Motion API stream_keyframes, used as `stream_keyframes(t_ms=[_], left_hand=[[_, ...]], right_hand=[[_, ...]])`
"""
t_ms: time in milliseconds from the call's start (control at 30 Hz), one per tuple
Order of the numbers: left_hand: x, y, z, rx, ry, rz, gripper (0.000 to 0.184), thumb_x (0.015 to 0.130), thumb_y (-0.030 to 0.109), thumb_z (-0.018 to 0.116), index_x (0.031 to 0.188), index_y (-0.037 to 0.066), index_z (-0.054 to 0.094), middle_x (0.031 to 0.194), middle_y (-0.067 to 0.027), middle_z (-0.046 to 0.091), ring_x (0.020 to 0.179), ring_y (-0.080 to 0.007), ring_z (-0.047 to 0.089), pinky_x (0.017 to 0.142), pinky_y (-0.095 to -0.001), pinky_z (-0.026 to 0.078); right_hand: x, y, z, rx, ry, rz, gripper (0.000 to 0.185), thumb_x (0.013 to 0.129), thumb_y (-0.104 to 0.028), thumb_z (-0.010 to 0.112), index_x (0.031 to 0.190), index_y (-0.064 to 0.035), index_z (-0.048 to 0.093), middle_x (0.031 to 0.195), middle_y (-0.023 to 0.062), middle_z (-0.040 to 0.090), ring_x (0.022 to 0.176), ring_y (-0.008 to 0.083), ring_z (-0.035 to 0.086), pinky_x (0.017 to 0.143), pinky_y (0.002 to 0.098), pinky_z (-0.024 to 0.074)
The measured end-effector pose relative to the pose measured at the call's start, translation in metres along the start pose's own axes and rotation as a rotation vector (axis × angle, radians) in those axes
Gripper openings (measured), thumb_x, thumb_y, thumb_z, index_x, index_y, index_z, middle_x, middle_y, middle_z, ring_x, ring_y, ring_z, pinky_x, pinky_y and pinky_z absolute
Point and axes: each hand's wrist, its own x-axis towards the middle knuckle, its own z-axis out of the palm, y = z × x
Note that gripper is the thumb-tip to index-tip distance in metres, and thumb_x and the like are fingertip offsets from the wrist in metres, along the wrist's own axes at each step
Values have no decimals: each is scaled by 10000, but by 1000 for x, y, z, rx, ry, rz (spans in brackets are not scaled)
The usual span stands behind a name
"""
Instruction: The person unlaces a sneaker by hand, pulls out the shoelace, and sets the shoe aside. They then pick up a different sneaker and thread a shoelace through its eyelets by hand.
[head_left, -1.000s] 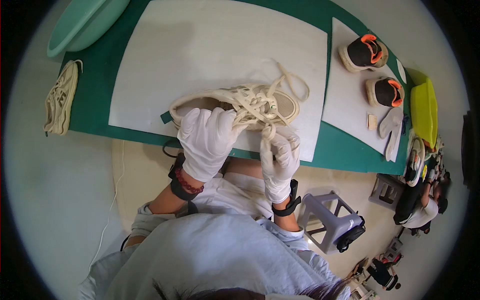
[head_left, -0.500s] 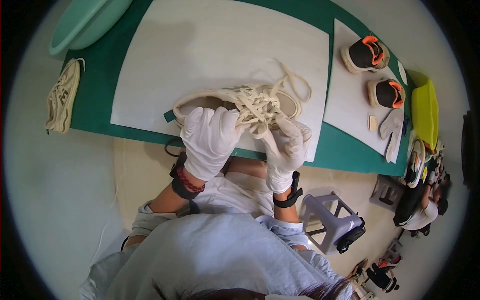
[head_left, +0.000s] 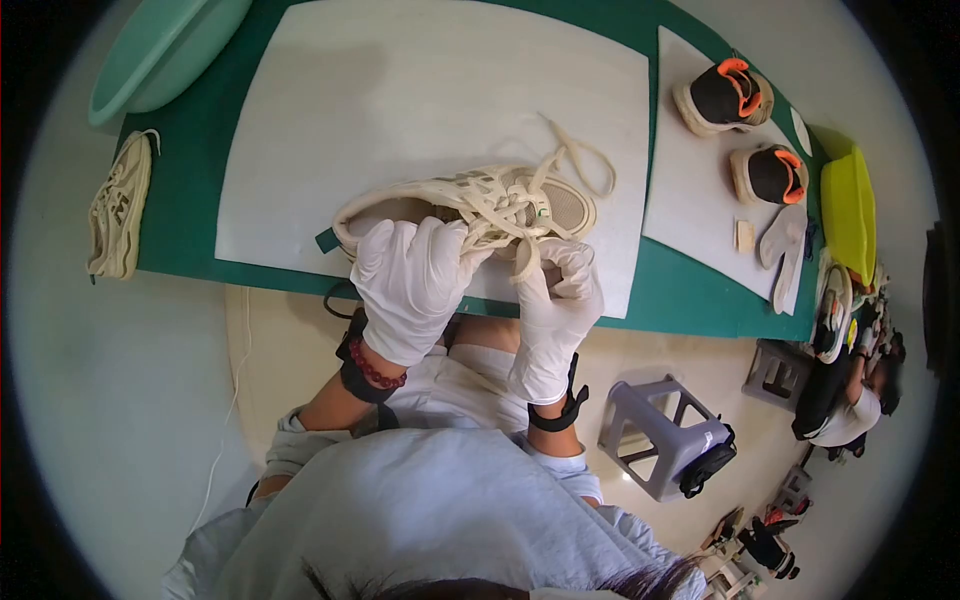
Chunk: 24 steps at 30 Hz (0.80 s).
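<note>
A cream lace-up sneaker [head_left: 440, 193] lies on its side on the white board, its toe toward the right and its opening toward the left. My left hand [head_left: 408, 285], in a white glove, is closed on the near edge of the shoe beside the lacing; its fingertips are partly hidden. My right hand [head_left: 556, 318], also gloved, pinches a flat cream shoelace [head_left: 526, 258] at the shoe's near side. The other end of the lace [head_left: 598, 160] trails loosely past the toe onto the board.
Another cream sneaker [head_left: 120, 210] stands at the table's left end, below a green basin [head_left: 165, 60]. Two black-and-orange shoes [head_left: 728, 98], an insole [head_left: 782, 240] and a yellow container [head_left: 850, 215] are on the right. A grey stool [head_left: 650, 430] stands on the floor; people sit farther off.
My right hand has drawn slightly toward me and left, and the lace loop by the shoe's near side has tightened. My left hand keeps its hold. The whole view has shifted a little.
</note>
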Motion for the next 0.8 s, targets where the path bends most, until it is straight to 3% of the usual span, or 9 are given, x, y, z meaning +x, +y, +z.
stream_keyframes(t_ms=[267, 333, 567, 633, 800], left_hand=[[-4, 0, 3, 8, -16, -8, 298, 777, 338, 819, 905, 145, 632, 764, -8, 530, 725, -223, 522, 814, -387, 397], [-2, 0, 3, 22, -14, -1, 291, 794, 350, 827, 904, 163, 632, 720, 20, 489, 685, -182, 513, 818, -350, 415], [-3, 0, 2, 11, -15, -7, 291, 782, 336, 821, 910, 153, 634, 745, 5, 511, 703, -201, 517, 818, -368, 407], [-4, -1, 4, -26, -2, -7, 292, 776, 326, 809, 911, 136, 633, 784, -21, 545, 729, -240, 517, 812, -401, 388], [-1, -1, 1, -7, -7, 6, 291, 780, 316, 831, 901, 149, 624, 719, 10, 483, 679, -196, 508, 778, -359, 414]], right_hand=[[0, 19, -2, -39, 0, -204, 171, 817, -21, 839, 902, -33, 691, 877, 72, 643, 765, 195, 585, 692, 292, 476], [-3, 17, -5, -57, -11, -167, 174, 814, -26, 843, 905, -33, 696, 884, 76, 648, 776, 193, 593, 701, 290, 481], [-10, 21, -11, -61, -14, -134, 157, 834, -49, 834, 908, -30, 697, 893, 80, 652, 801, 167, 601, 715, 280, 489], [-9, 16, -13, -1, -51, -69, 141, 856, -52, 813, 947, -29, 708, 915, 82, 667, 817, 168, 607, 726, 282, 495], [-6, 4, -14, 79, -31, -48, 169, 894, -47, 768, 1060, -36, 742, 983, 90, 707, 856, 173, 626, 755, 280, 508]])
